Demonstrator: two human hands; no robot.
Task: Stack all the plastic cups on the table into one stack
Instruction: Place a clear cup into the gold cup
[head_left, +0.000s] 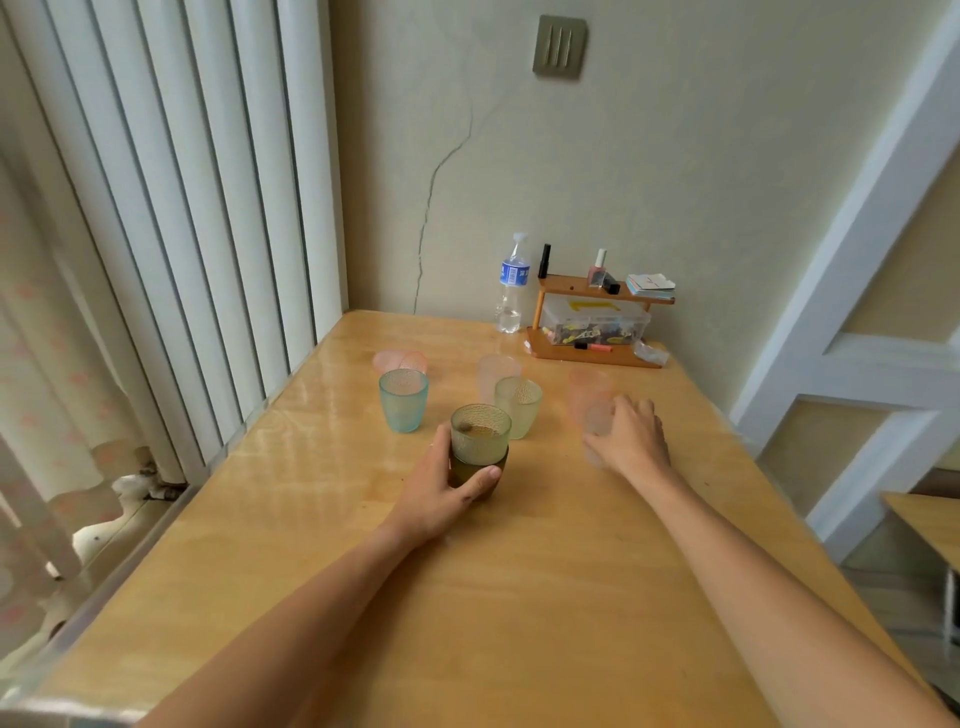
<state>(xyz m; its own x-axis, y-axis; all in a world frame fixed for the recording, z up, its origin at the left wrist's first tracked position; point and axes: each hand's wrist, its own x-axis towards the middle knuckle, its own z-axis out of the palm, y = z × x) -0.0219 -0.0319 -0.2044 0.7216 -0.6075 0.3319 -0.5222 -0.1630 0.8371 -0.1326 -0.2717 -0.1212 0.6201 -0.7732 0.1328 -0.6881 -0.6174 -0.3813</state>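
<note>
I count seven cup shapes on the wooden worktop (519, 571), though two are motion-blurred and the pink one at the far left may be two cups overlapping. That pale pink cup (399, 360) sits farthest back on the left, with a teal cup (403, 400) just in front of it. Toward the middle stand a frosted whitish cup (496, 375) and, touching or nearly touching its front, a pale green cup (519, 406). To the right is a blurred pink cup (588, 395).

Nearest me is a short stack (479, 448) of two: a clear, dimpled cup nested in a dark olive-brown one, upright, just in front of the pale green cup. All the cups look translucent and textured.

My left hand (441, 491) reaches in from below and wraps the stack's lower cup, thumb across the front, fingers behind. My right hand (631, 434) lies palm down, fingers curled around a clear cup (597, 431) that is smeared by blur; I cannot tell whether it is lifted off the worktop.

At the back wall stand one water bottle (511, 286) and one small wooden shelf (597, 322).
</note>
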